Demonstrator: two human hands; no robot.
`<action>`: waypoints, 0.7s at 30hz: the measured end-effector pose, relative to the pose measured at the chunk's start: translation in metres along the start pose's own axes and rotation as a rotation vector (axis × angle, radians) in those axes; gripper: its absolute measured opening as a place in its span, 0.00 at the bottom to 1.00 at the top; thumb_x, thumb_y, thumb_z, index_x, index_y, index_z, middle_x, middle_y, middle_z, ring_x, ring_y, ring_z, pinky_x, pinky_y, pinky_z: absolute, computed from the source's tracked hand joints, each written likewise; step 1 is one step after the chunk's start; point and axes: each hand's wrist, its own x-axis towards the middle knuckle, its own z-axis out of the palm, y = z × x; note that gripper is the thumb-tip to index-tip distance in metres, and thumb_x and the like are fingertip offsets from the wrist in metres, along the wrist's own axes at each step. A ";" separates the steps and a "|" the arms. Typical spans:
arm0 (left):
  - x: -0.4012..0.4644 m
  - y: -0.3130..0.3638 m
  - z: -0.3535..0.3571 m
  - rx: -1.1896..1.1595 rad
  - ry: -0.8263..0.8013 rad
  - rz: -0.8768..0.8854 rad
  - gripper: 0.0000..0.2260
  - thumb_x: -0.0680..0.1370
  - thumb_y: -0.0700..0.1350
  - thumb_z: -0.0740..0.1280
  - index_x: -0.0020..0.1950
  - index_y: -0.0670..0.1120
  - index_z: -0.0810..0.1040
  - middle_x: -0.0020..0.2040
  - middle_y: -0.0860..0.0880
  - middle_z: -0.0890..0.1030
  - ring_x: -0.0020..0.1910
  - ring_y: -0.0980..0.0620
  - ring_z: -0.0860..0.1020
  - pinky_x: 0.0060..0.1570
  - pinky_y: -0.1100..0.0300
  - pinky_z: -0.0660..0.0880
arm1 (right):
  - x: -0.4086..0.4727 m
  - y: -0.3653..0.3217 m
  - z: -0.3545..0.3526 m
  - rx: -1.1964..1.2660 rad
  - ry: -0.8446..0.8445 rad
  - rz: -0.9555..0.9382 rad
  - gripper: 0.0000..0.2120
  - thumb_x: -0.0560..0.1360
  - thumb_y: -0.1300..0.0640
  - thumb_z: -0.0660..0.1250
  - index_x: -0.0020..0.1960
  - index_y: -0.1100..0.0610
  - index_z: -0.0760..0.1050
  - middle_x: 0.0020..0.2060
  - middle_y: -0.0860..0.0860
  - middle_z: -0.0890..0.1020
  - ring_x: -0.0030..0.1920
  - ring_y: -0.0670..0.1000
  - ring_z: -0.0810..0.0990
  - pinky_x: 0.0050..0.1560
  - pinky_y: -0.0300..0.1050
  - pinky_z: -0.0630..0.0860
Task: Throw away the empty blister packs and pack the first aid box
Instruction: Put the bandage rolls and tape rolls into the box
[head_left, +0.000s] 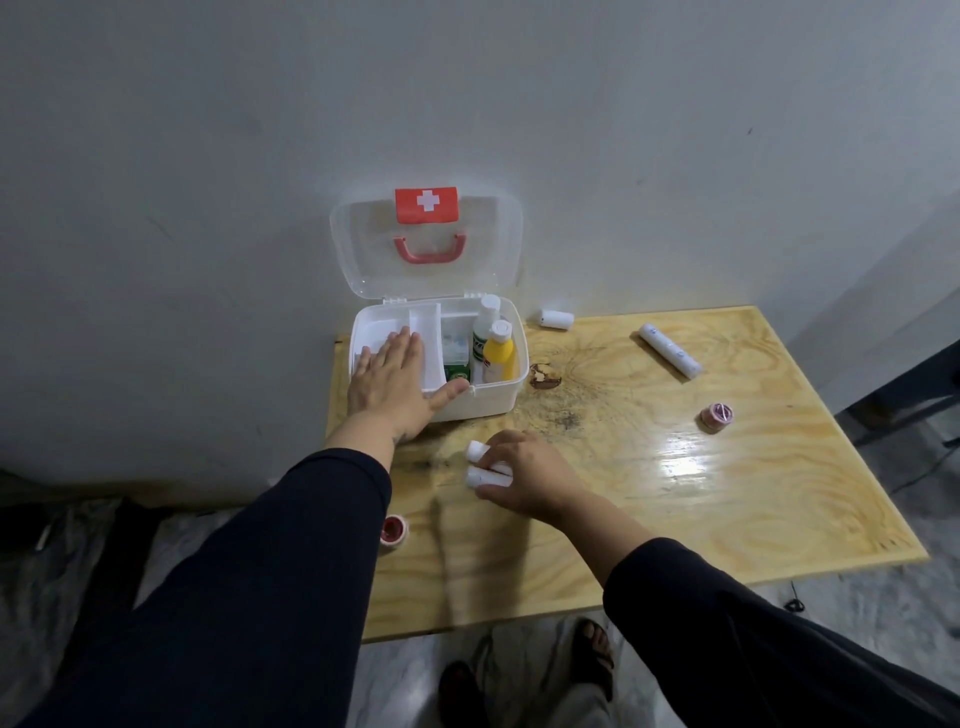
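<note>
Resting flat on the front rim of the first aid box, the left hand lies at centre left of the frame with its fingers straight and spread, holding nothing. The box stands open on the wooden desk, its clear lid upright against the wall; a yellow bottle, a white bottle and a green packet occupy its right compartment. Just below the box, at frame centre, the right hand curls its fingers round two white bandage rolls lying on the desk. Further rolls lie at upper right, well apart. Tape spools sit at right and at the desk's left edge.
</note>
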 end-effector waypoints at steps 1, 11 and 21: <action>0.000 0.000 0.000 0.002 -0.001 0.000 0.43 0.74 0.72 0.46 0.79 0.46 0.44 0.80 0.49 0.43 0.79 0.52 0.43 0.76 0.51 0.41 | 0.000 -0.001 -0.002 0.042 0.038 0.022 0.14 0.69 0.47 0.71 0.52 0.52 0.81 0.54 0.51 0.80 0.54 0.55 0.78 0.51 0.45 0.73; -0.002 0.000 -0.001 -0.020 -0.031 0.020 0.44 0.73 0.73 0.45 0.79 0.44 0.41 0.80 0.48 0.42 0.79 0.51 0.42 0.76 0.50 0.40 | 0.015 -0.026 -0.073 0.393 0.249 0.085 0.25 0.68 0.50 0.74 0.63 0.43 0.71 0.53 0.49 0.79 0.48 0.48 0.77 0.47 0.42 0.75; 0.002 0.002 -0.004 0.004 0.009 0.020 0.45 0.74 0.72 0.47 0.79 0.41 0.45 0.80 0.46 0.47 0.79 0.49 0.46 0.76 0.46 0.46 | 0.060 -0.056 -0.105 0.536 0.374 -0.022 0.25 0.73 0.55 0.70 0.68 0.48 0.66 0.60 0.49 0.75 0.58 0.54 0.77 0.57 0.57 0.79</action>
